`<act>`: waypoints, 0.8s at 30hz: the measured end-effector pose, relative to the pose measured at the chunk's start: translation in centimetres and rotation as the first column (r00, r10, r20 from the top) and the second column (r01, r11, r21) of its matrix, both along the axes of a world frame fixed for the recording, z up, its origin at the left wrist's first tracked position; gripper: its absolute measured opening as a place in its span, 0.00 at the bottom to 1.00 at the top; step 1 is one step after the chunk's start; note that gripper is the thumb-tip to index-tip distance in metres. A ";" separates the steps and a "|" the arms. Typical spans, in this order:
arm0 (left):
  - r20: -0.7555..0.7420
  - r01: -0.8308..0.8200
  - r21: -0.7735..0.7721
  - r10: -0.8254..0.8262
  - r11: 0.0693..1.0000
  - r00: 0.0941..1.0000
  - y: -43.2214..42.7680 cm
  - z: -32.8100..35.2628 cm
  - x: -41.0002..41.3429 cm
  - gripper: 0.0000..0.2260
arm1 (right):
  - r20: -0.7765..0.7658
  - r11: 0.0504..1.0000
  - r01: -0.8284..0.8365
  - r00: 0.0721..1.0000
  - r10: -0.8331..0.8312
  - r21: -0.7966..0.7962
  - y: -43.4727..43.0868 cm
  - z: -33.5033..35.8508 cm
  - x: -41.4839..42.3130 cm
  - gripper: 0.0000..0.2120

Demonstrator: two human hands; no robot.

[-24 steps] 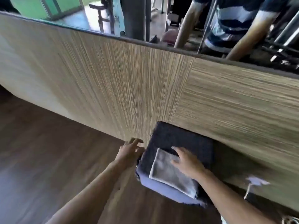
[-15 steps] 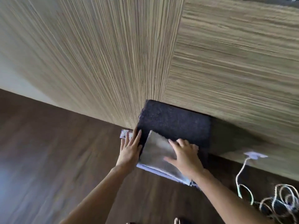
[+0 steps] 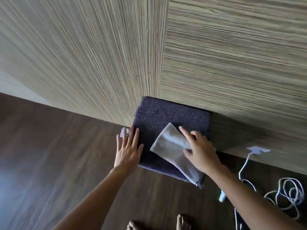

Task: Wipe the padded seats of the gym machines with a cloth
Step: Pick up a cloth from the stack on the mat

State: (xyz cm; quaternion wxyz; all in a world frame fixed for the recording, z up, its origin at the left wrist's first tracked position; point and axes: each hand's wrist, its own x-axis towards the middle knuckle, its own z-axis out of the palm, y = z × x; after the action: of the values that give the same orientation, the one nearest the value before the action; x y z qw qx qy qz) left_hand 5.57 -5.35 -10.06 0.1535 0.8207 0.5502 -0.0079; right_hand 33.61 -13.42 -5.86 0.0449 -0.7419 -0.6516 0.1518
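"Where was the cloth (image 3: 169, 146)?"
"On the dark pad (image 3: 166, 117) by the wall (image 3: 116, 55). The right hand (image 3: 201, 155) pressed it, fingers (image 3: 183, 131) loose. The left hand (image 3: 127, 151) lay flat, fingers straight, on the pad's edge."

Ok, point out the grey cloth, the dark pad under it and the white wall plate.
grey cloth (image 3: 171, 146), head view, middle of its uncovered part.
dark pad (image 3: 172, 113), head view, bare fuzzy top.
white wall plate (image 3: 258, 149), head view, its centre.
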 end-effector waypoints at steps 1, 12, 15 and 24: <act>0.008 0.012 0.013 -0.012 1.000 1.000 0.1 0.0 0.1 0.32 | 0.069 0.997 -0.052 0.996 0.049 0.052 0.0 -0.2 -0.5 0.37; -0.023 0.031 0.079 -0.029 0.996 0.999 0.2 -1.1 0.3 0.30 | 0.009 0.881 -0.156 0.985 0.170 0.446 -0.9 -4.6 -4.0 0.14; -0.017 0.075 0.060 -0.074 0.995 0.997 -0.1 -0.6 0.2 0.30 | 0.002 0.887 -0.139 0.988 0.154 0.441 -0.5 -4.0 -4.0 0.08; -0.055 0.002 -0.245 -0.017 0.969 0.998 -2.5 8.0 0.2 0.17 | -0.400 0.998 0.006 0.916 -0.029 -0.060 -2.7 6.0 -0.5 0.09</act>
State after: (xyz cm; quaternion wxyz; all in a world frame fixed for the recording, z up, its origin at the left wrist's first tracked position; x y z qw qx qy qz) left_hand 5.73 -7.85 -2.07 0.2379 0.7976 0.5452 -0.0999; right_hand 33.08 -16.13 0.12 0.1577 -0.7018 -0.6173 0.3187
